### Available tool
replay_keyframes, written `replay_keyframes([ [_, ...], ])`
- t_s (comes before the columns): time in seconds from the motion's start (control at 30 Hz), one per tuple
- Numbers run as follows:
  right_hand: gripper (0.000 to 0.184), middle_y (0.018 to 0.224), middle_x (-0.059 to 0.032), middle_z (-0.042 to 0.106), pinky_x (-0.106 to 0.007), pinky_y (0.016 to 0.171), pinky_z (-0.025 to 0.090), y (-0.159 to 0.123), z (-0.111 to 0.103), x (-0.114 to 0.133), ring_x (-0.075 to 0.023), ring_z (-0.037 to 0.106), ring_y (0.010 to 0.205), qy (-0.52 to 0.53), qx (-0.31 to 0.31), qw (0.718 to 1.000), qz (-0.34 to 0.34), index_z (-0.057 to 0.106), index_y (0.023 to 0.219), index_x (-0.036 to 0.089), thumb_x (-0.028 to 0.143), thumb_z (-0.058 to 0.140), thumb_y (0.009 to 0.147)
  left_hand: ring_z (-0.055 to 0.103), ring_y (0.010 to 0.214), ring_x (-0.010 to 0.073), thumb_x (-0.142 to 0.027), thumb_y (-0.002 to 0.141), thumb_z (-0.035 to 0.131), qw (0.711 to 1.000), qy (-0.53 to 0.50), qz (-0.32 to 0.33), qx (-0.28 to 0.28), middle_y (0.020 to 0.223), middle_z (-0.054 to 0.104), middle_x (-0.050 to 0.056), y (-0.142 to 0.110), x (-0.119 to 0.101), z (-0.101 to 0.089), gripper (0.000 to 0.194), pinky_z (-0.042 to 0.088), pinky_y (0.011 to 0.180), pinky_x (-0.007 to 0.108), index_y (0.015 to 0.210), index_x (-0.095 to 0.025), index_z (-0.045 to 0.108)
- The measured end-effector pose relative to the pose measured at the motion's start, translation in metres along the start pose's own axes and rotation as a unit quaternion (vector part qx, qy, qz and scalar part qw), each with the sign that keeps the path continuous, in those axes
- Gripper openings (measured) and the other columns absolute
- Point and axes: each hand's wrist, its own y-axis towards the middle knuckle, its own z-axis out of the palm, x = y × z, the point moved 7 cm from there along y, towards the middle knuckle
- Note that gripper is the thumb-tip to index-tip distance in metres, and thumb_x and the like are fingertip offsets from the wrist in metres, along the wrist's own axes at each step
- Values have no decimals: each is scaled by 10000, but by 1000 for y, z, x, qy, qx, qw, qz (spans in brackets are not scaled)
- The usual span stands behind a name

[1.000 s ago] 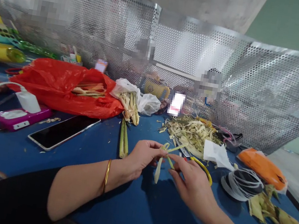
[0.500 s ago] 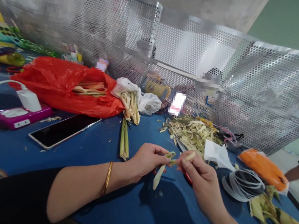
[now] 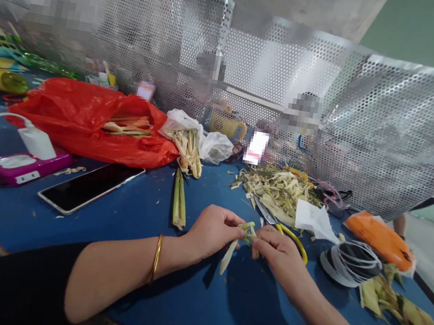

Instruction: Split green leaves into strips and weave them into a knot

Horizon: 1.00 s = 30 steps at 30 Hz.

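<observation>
A pale green leaf strip (image 3: 228,257), folded into a small loop at its top, hangs between my two hands over the blue table (image 3: 192,304). My left hand (image 3: 216,234), with a gold bangle (image 3: 156,258) at the wrist, pinches the strip from the left. From the other side, my right hand (image 3: 278,254) pinches the looped end between thumb and fingers. The fingertips hide part of the fold. Behind my right hand lie scissors with a yellow handle (image 3: 300,243), partly covered by it.
A heap of leaf scraps (image 3: 279,190), white paper (image 3: 316,220), a spool (image 3: 350,263) and an orange packet (image 3: 380,240) lie to the right. Leftward are stalks (image 3: 179,201), a phone (image 3: 88,188), a purple power strip (image 3: 27,165) and a red bag (image 3: 70,114). A perforated metal screen (image 3: 172,37) stands behind.
My right hand has moved slightly left and closer to my left hand, and the strip's end it held up is now down at the fold. More of the scissors' handle shows.
</observation>
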Motion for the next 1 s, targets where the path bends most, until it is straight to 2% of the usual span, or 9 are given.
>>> replay_keyframes([
  [0.17, 358, 626, -4, 503, -263, 642, 360, 1, 1, 0, -140, 489, 659, -27, 0, 1000, -12, 566, 520, 178, 329, 484, 833, 558, 553, 114, -276, 691, 630, 999, 45, 24, 11, 673, 683, 19, 3, 5, 1, 206, 394, 509, 198, 804, -145, 741],
  [0.27, 359, 624, -5, 513, -262, 617, 358, 0, -1, 0, -143, 490, 652, -57, -25, 998, -16, 561, 551, 180, 359, 476, 849, 559, 552, 122, -303, 701, 618, 992, 113, 48, 40, 620, 662, 15, 1, 5, 6, 214, 376, 513, 199, 769, -139, 737],
  [0.33, 328, 580, 11, 494, -253, 558, 339, 0, -2, -4, -132, 467, 588, -52, -30, 998, 10, 542, 575, 183, 378, 501, 835, 543, 537, 116, -305, 714, 599, 986, 142, 59, 59, 577, 633, 1, -1, 4, 9, 211, 361, 510, 195, 738, -138, 725],
  [0.43, 222, 542, 50, 474, -233, 483, 308, -1, 1, -13, -107, 426, 494, 39, -20, 996, 74, 523, 691, 193, 392, 579, 773, 523, 545, 107, -272, 710, 583, 981, 164, 72, 77, 572, 613, -14, -4, -1, 11, 180, 338, 508, 187, 714, -143, 709],
  [0.5, 239, 569, 52, 496, -227, 475, 303, -1, 5, -16, -100, 423, 492, 108, -1, 990, 94, 529, 769, 189, 413, 607, 743, 504, 549, 101, -240, 685, 589, 975, 185, 77, 95, 582, 611, -21, -6, -4, 14, 146, 316, 502, 186, 693, -148, 703],
  [0.63, 315, 573, 36, 487, -237, 513, 283, -1, 10, -14, -95, 390, 532, 151, 41, 984, 91, 556, 672, 163, 468, 619, 721, 427, 495, 84, -204, 654, 593, 960, 228, 75, 143, 529, 572, -37, -9, -4, 21, 116, 276, 481, 193, 646, -146, 693],
  [0.77, 290, 586, 36, 504, -235, 551, 298, -2, 8, -14, -91, 401, 564, 204, 29, 972, 114, 569, 640, 158, 425, 677, 676, 435, 485, 84, -234, 672, 581, 962, 206, 44, 177, 583, 627, -16, -12, 1, 26, 156, 295, 476, 195, 689, -139, 704],
  [0.87, 279, 543, 46, 492, -220, 515, 278, -3, 10, -19, -72, 377, 517, 244, 29, 957, 152, 575, 623, 150, 394, 706, 661, 494, 510, 94, -217, 672, 569, 967, 153, 8, 206, 640, 658, 5, -15, 5, 31, 158, 360, 506, 194, 731, -133, 690],
  [1.0, 278, 532, 40, 515, -205, 467, 306, -3, 9, -24, -62, 407, 463, 367, -16, 912, 181, 578, 624, 153, 373, 748, 628, 536, 505, 102, -203, 677, 541, 955, 70, -39, 284, 605, 623, 7, -23, 6, 41, 115, 418, 522, 210, 638, -132, 624],
])
